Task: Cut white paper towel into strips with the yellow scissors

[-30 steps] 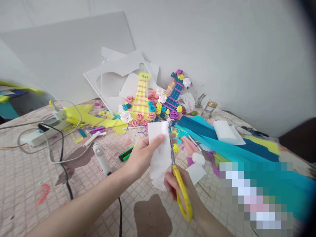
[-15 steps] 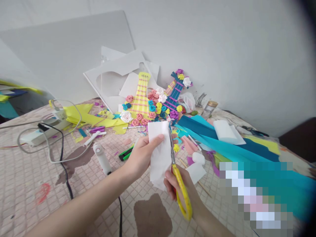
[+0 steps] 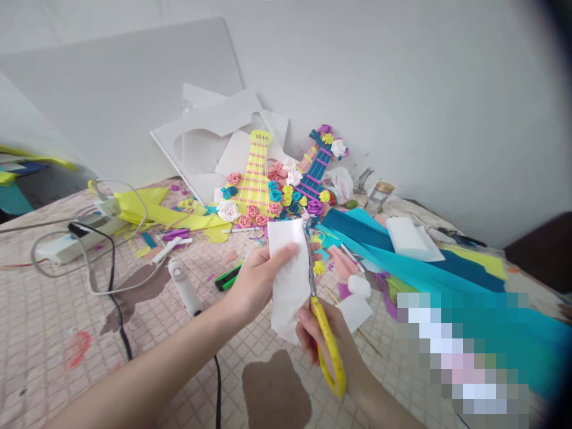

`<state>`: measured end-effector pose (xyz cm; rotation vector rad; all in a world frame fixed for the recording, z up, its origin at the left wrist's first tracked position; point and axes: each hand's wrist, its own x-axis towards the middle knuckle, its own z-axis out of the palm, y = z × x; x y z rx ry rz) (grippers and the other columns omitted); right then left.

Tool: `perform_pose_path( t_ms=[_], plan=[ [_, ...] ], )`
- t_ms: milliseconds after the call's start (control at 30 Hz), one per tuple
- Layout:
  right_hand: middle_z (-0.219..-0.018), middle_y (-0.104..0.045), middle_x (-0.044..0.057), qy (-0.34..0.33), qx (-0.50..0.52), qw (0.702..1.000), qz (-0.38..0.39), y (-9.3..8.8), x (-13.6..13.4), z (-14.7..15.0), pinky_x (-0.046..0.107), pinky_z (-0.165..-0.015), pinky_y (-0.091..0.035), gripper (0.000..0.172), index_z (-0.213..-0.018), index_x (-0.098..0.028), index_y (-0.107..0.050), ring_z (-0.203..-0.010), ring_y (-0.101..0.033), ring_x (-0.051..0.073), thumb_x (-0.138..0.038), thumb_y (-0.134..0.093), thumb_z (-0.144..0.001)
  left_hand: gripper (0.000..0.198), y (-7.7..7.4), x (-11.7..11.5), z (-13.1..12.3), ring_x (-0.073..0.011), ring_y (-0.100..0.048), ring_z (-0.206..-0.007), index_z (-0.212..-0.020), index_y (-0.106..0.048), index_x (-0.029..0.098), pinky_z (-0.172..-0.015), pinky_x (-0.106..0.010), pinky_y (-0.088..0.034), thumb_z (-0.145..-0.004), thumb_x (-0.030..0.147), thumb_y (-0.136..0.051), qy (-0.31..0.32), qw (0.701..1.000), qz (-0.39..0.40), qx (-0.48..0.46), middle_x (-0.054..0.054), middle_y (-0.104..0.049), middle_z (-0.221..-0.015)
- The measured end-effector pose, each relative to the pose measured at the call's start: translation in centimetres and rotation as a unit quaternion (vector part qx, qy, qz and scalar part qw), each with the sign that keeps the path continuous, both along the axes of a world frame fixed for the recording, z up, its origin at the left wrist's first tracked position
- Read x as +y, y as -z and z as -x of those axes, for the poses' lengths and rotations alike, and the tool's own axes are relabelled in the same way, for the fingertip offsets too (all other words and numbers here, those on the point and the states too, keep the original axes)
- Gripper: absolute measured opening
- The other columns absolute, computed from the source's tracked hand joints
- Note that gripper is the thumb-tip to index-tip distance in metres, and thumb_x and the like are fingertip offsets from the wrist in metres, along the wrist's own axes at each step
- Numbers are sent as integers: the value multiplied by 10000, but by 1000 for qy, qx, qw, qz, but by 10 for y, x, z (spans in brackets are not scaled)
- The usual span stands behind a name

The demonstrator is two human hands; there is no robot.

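Observation:
My left hand (image 3: 257,280) pinches a folded piece of white crepe paper (image 3: 288,280) upright above the tiled surface, thumb on its front face. My right hand (image 3: 328,339) grips yellow-handled scissors (image 3: 324,325). Their blades run up along the paper's right edge, tips near its top corner. Beyond the paper lie a yellow paper guitar (image 3: 255,176) and a blue paper guitar (image 3: 315,170), both trimmed with small paper roses.
A white glue gun (image 3: 184,287) with a black cord, a power strip (image 3: 74,241), a green cutter (image 3: 227,277) and yellow paper scraps lie to the left. Teal and blue paper sheets (image 3: 402,262), a white foam block (image 3: 406,235) and a glass jar (image 3: 379,195) are to the right. White boards lean on the wall.
The scissors have crept slightly up along the paper's right edge. Both hands otherwise hold their places.

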<state>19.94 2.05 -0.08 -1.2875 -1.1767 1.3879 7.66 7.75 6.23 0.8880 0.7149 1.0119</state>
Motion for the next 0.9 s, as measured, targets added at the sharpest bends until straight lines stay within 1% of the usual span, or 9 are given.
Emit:
perform_pose_path(
  t_ms=[200, 267, 367, 467, 533, 667, 800, 900],
  plan=[
    [-405, -371, -101, 2, 13, 1000, 1, 0, -1, 0, 137, -294, -221, 353, -599, -193, -370, -291, -308, 22, -461, -554, -738, 279, 1, 2, 2, -139, -610, -592, -806, -701, 137, -583, -240, -465, -725, 394, -631, 15, 1000, -16, 15, -61, -691, -693],
    [-419, -379, -100, 2, 16, 1000, -4, 1, -1, -1, 140, -300, -224, 362, -622, -194, -374, -300, -316, 24, -485, -558, -734, 298, 2, 2, 3, -143, -609, -602, -789, -700, 134, -572, -236, -458, -725, 415, -625, 24, 999, -21, 34, -61, -683, -681],
    [-433, -395, -96, -1, 17, 1000, -20, 4, -1, -3, 145, -314, -237, 361, -652, -191, -386, -312, -331, 29, -499, -550, -744, 326, 4, 2, 4, -137, -594, -588, -750, -689, 131, -540, -227, -438, -716, 449, -623, 21, 997, -29, 72, -55, -664, -663],
    [-412, -381, -102, -4, 23, 999, -26, 3, -1, -3, 149, -320, -230, 344, -646, -195, -375, -308, -313, 29, -478, -534, -763, 370, 5, 3, 5, -148, -589, -583, -738, -674, 126, -533, -241, -430, -716, 489, -604, 15, 992, -40, 116, -58, -646, -656],
    [-403, -363, -106, -3, 29, 999, -15, 1, 0, -2, 152, -323, -227, 341, -626, -199, -361, -311, -302, 29, -459, -540, -756, 381, 5, 3, 5, -157, -589, -582, -740, -670, 123, -524, -248, -423, -722, 495, -591, 15, 990, -49, 130, -62, -639, -646],
    [-419, -385, -99, 8, 26, 999, 24, -4, 0, -1, 156, -317, -209, 333, -622, -200, -361, -311, -309, 30, -437, -572, -724, 355, 4, 3, 6, -157, -587, -570, -743, -671, 127, -504, -241, -404, -724, 473, -597, 17, 991, -57, 116, -55, -643, -634],
    [-413, -369, -100, 5, 27, 1000, 12, -4, 0, -2, 154, -317, -215, 335, -594, -201, -345, -308, -306, 27, -417, -557, -737, 278, 3, 2, 5, -146, -582, -545, -710, -670, 139, -504, -236, -404, -678, 415, -665, -8, 994, -54, 90, -33, -646, -618],
    [-413, -369, -98, -4, 16, 1000, 4, -4, 0, -1, 154, -311, -218, 342, -574, -198, -347, -299, -309, 23, -417, -556, -734, 257, 1, 2, 4, -150, -601, -581, -787, -686, 158, -548, -242, -431, -686, 394, -665, -25, 998, -51, 26, -34, -676, -683]
  ],
)
